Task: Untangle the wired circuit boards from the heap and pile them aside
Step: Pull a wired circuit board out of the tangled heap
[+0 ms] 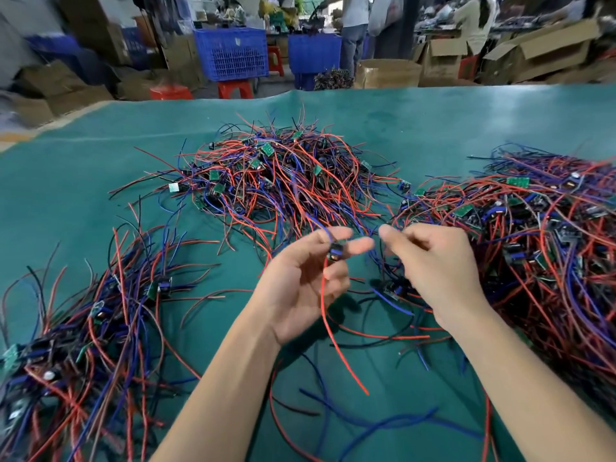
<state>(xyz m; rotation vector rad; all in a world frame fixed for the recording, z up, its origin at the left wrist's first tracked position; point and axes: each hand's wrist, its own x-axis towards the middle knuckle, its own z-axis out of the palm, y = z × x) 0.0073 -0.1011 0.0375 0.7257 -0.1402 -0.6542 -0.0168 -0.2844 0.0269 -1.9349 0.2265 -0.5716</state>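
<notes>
Head view: left hand (pixel 301 278) pinches one wired circuit board (pixel 335 253), raised just in front of the middle heap (pixel 283 181).
Red lead (pixel 336 335) dangles; right hand (pixel 430 258), fingers curled, pinches wires beside it.

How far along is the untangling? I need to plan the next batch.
Partly done, I'd judge. A pile of wired boards already lies at the left, seemingly sorted. In hand: the left hand pinches one small board with a red wire hanging, while the right hand grips wires. Left: the tangled middle heap and the big right heap.
</notes>
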